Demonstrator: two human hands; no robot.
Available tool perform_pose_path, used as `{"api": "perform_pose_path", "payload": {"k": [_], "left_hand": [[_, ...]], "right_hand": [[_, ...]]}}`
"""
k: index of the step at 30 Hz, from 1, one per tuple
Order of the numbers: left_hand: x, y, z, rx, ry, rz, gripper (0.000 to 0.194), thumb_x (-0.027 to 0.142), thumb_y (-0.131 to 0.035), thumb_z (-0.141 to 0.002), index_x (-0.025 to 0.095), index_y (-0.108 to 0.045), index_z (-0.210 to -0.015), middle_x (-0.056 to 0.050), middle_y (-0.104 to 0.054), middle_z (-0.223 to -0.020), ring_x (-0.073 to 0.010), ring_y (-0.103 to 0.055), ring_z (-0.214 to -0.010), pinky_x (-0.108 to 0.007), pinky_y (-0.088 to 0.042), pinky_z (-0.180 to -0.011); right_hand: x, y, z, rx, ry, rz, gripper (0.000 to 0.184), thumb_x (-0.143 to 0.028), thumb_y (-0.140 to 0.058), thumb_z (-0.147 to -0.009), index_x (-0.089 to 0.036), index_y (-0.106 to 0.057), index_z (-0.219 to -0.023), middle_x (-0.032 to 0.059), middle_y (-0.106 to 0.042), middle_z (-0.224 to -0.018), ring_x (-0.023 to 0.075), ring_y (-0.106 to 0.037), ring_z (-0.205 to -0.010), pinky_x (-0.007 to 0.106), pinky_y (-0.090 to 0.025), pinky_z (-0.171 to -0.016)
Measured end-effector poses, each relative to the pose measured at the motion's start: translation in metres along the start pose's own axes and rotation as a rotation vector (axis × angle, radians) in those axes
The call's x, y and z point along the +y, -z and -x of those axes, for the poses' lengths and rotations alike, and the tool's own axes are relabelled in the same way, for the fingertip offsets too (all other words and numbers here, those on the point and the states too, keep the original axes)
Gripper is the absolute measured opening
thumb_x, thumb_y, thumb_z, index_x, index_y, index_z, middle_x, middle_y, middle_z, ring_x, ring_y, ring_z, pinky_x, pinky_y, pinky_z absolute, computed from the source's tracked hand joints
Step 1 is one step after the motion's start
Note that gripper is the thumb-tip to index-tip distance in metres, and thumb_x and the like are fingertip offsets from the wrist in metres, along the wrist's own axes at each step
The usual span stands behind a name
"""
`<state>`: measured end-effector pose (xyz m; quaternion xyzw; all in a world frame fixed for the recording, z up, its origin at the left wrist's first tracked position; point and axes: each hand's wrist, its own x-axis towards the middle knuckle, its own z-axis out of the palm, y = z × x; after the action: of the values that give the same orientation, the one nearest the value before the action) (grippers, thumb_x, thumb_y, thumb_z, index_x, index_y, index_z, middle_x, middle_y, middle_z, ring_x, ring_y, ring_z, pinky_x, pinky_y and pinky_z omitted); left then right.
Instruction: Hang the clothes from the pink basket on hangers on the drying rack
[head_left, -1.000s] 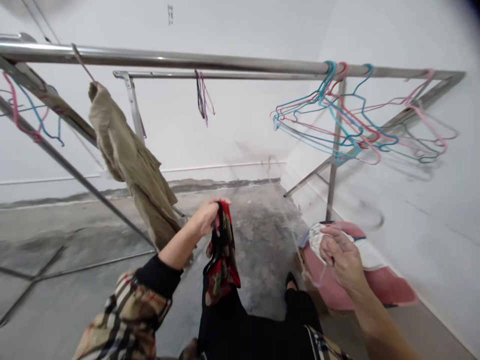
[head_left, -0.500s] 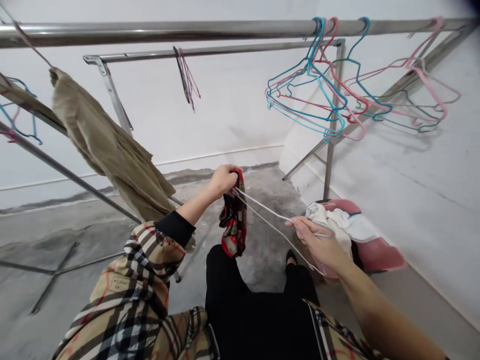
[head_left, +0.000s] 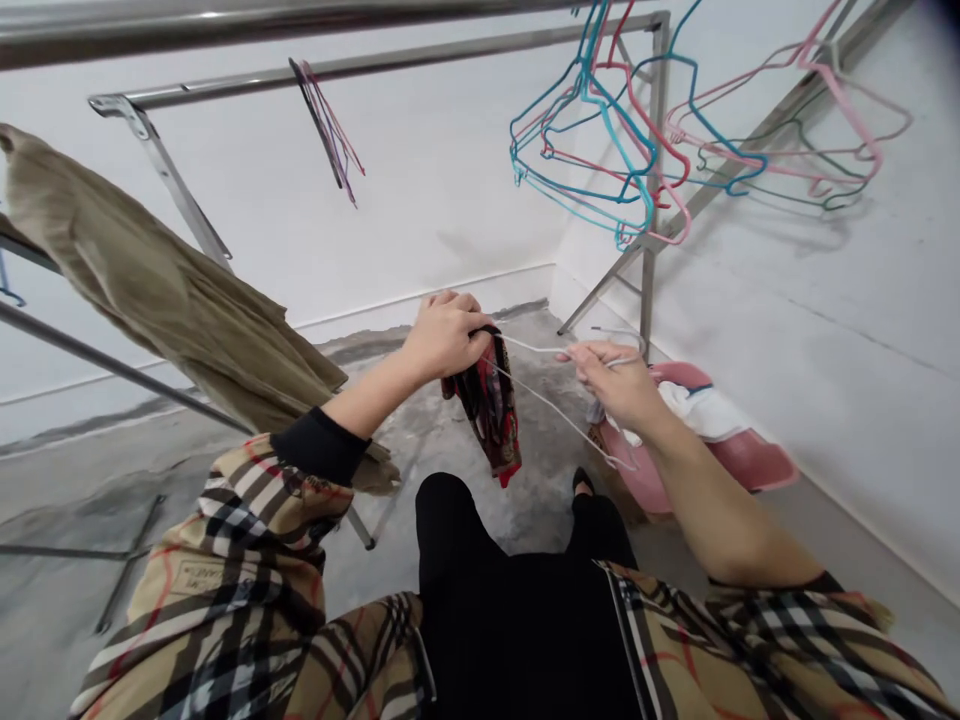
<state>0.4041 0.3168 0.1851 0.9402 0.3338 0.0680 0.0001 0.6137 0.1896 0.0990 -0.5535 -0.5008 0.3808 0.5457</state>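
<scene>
My left hand point(head_left: 450, 335) is closed on the top edge of a red, black and tan patterned cloth garment point(head_left: 495, 420), which dangles in folds below it. Its exact kind I cannot make out. My right hand point(head_left: 615, 380) grips a white wire hanger point(head_left: 551, 402) near its hook, and the hook curves up past the fingers. The far end of the hanger reaches into the garment's upper part, by my left fingers; the tip is hidden there.
Blue, red and pink hangers point(head_left: 600, 190) hang from the metal rail point(head_left: 225, 25) at upper right. Olive trousers point(head_left: 165, 290) hang at the left. A pink basin point(head_left: 772, 465) with white laundry point(head_left: 712, 412) stands at right. Thin dark and purple hangers point(head_left: 322, 130) are on the back rail.
My left hand has turned, knuckles up, over the garment's top edge. Both hands have come closer together, and more of the hanger's end is inside the cloth. The view has tilted downward.
</scene>
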Motion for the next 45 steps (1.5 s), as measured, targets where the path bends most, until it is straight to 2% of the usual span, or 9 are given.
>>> {"api": "perform_pose_path", "payload": {"k": [5, 8, 11, 13, 15, 20, 24, 33, 45], "left_hand": [[-0.013, 0.011, -0.008, -0.098, -0.116, 0.133, 0.034, 0.03, -0.048, -0.09, 0.024, -0.071, -0.114, -0.005, -0.071, -0.105, -0.0181, -0.064, -0.094, -0.03, -0.046, -0.083], [-0.009, 0.012, -0.007, -0.024, -0.031, 0.046, 0.033, 0.029, -0.049, -0.09, 0.025, -0.07, -0.115, -0.004, -0.072, -0.106, -0.0203, -0.065, -0.098, -0.03, -0.046, -0.08], [0.001, 0.013, -0.005, 0.071, 0.08, 0.005, 0.034, 0.027, -0.048, -0.091, 0.027, -0.07, -0.117, -0.004, -0.072, -0.109, -0.0214, -0.065, -0.1, -0.031, -0.046, -0.08], [0.008, 0.016, -0.003, 0.1, 0.121, 0.009, 0.034, 0.027, -0.048, -0.091, 0.027, -0.07, -0.117, -0.004, -0.072, -0.108, -0.0212, -0.065, -0.1, -0.031, -0.046, -0.081], [0.015, 0.019, -0.003, 0.112, 0.13, 0.026, 0.034, 0.028, -0.047, -0.092, 0.028, -0.069, -0.117, -0.003, -0.072, -0.107, -0.0207, -0.065, -0.098, -0.031, -0.046, -0.082], [0.022, 0.023, -0.002, 0.125, 0.108, 0.06, 0.035, 0.028, -0.043, -0.094, 0.027, -0.069, -0.117, -0.004, -0.072, -0.105, -0.0207, -0.066, -0.097, -0.033, -0.045, -0.083], [0.002, 0.025, 0.008, 0.141, 0.174, 0.031, 0.034, 0.03, -0.046, -0.092, 0.027, -0.069, -0.117, -0.005, -0.073, -0.107, -0.0215, -0.066, -0.097, -0.031, -0.047, -0.082], [-0.068, 0.004, 0.054, 0.213, 0.384, 0.313, 0.036, 0.044, -0.053, -0.089, 0.022, -0.073, -0.11, -0.008, -0.075, -0.106, -0.0243, -0.068, -0.098, -0.034, -0.049, -0.085], [-0.089, -0.008, 0.079, 0.341, 0.277, 0.316, 0.03, 0.041, -0.056, -0.086, 0.023, -0.075, -0.101, -0.008, -0.076, -0.097, -0.0227, -0.07, -0.091, -0.037, -0.053, -0.084]], "right_hand": [[0.003, 0.017, -0.024, 0.199, 0.052, 0.106, 0.046, -0.057, -0.054, -0.088, -0.014, -0.068, -0.092, -0.0015, -0.048, -0.059, 0.0092, -0.041, -0.051, 0.022, -0.034, -0.049], [0.011, 0.013, -0.017, 0.456, 0.156, 0.348, 0.047, -0.053, -0.05, -0.09, -0.014, -0.062, -0.114, 0.0104, -0.062, -0.095, 0.0189, -0.058, -0.084, 0.032, -0.049, -0.073], [0.026, -0.01, 0.009, 0.691, 0.343, 0.474, 0.043, -0.043, -0.047, -0.093, -0.013, -0.056, -0.123, 0.0172, -0.058, -0.119, 0.0253, -0.054, -0.114, 0.041, -0.046, -0.097], [0.038, -0.035, 0.026, 0.557, 0.44, 0.432, 0.034, -0.036, -0.046, -0.095, -0.015, -0.058, -0.119, 0.0152, -0.062, -0.111, 0.0242, -0.056, -0.111, 0.041, -0.045, -0.1], [0.053, -0.062, 0.036, 0.233, 0.462, 0.364, 0.035, -0.034, -0.047, -0.095, -0.016, -0.057, -0.123, 0.0134, -0.064, -0.11, 0.0226, -0.06, -0.105, 0.038, -0.048, -0.097], [0.098, -0.098, 0.033, -0.351, 0.332, 0.473, 0.039, -0.034, -0.052, -0.093, -0.015, -0.057, -0.126, 0.0149, -0.063, -0.123, 0.022, -0.062, -0.108, 0.034, -0.05, -0.091], [0.127, -0.073, 0.036, -0.409, 0.333, 0.604, 0.025, -0.03, -0.053, -0.094, -0.018, -0.066, -0.076, 0.0052, -0.068, -0.074, 0.0181, -0.065, -0.078, 0.032, -0.047, -0.085], [0.111, 0.024, 0.048, -0.051, 0.587, 0.847, 0.02, -0.029, -0.051, -0.097, -0.02, -0.068, -0.095, 0.0036, -0.073, -0.085, 0.0152, -0.062, -0.078, 0.042, -0.033, -0.101], [0.069, 0.069, 0.011, 0.042, 0.869, 1.001, 0.015, -0.025, -0.056, -0.095, -0.017, -0.068, -0.094, 0.0052, -0.072, -0.085, 0.0159, -0.062, -0.079, 0.031, -0.045, -0.074]]}}
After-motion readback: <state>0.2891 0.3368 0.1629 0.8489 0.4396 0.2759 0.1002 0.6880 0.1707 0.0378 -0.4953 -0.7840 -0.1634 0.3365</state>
